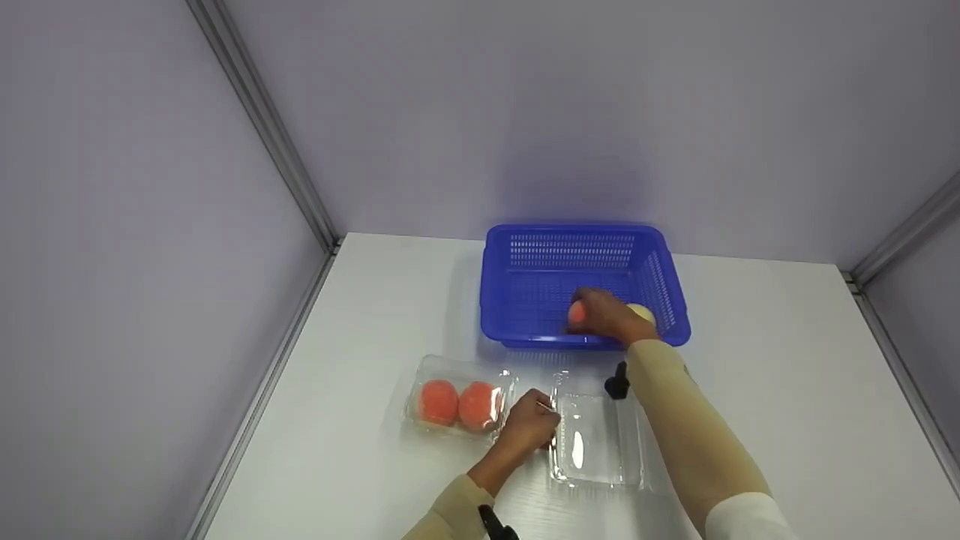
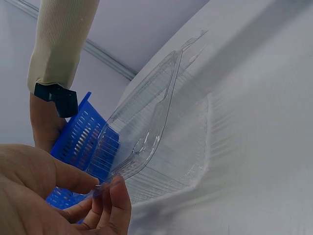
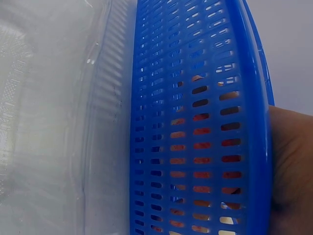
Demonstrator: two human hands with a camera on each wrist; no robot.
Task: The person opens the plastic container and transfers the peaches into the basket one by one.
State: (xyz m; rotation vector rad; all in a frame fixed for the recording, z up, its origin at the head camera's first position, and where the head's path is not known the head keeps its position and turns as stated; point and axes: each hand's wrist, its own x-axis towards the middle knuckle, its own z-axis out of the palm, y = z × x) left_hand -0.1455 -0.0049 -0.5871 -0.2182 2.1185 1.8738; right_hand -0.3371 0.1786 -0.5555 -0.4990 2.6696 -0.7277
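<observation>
A blue slotted basket stands near the back wall, and my right hand reaches inside over its front side. The fingers there hold a round, orange-red fruit, of which only part shows. Beside the wrist lies a pale yellow round thing, partly covered. My left hand pinches the left edge of an opened clear plastic clamshell box; the left wrist view has thumb and fingers of that hand on the box's rim. In the right wrist view the basket wall screens the fingers.
Left of my left hand sits another clear box with two orange-red fruits inside. All of this stands on a white table. Grey panel walls enclose the table at the back and sides.
</observation>
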